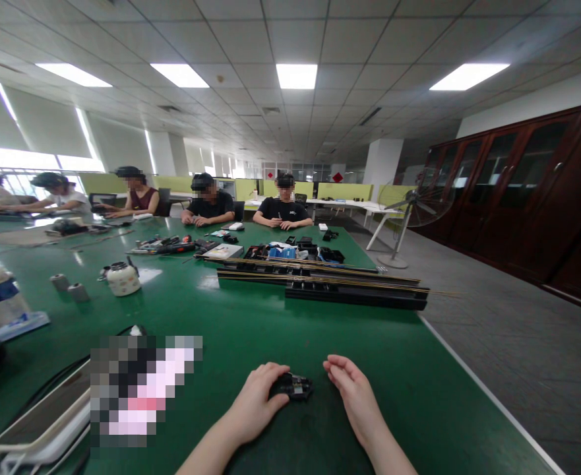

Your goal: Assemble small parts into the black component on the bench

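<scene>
Black device (300, 388), left hand (256, 397) grasping its side, right hand (355, 390) curled nearby, grip unclear

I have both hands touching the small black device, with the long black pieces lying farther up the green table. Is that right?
Not quite: only the left hand is on the small black device. The head view shows the right hand apart from it, off to its right. The long black pieces do lie farther up the green table.
</scene>
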`<state>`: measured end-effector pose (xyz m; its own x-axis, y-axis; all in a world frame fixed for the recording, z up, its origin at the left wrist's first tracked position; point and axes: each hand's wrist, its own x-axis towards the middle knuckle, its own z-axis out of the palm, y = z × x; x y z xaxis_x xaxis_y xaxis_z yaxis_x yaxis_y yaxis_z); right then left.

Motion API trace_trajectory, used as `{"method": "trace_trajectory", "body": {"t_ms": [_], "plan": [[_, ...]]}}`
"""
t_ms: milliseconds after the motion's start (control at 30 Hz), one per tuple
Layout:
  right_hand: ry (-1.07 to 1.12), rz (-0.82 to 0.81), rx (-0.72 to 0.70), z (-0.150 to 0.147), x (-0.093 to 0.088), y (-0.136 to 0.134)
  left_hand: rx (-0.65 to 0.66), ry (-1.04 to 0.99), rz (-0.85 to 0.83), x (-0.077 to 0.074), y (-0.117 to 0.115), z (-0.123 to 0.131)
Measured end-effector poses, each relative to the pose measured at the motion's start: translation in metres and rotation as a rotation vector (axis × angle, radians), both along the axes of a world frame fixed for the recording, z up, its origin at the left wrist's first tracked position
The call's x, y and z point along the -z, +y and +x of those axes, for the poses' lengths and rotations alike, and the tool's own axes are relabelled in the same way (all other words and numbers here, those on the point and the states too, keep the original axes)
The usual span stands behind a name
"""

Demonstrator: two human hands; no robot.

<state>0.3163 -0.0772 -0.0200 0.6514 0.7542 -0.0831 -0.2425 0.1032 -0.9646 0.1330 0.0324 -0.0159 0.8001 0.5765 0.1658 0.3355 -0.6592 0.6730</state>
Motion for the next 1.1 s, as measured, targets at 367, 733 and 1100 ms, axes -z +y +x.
{"method": "trace_trajectory", "body": {"t_ms": [367, 733, 1100], "plan": [[0.01, 0.009, -0.016, 0.003, 0.005, 0.002, 0.004, 0.003, -0.004, -0.002, -0.001, 0.0], [-0.124, -0.024, -0.012, -0.003, -0.001, 0.0, -0.004, 0.016, -0.004, -0.004, -0.002, 0.0], [-0.715, -0.164, -0.149, -0.025, -0.014, -0.005, -0.005, -0.003, 0.0, 0.001, 0.001, 0.001]]}}
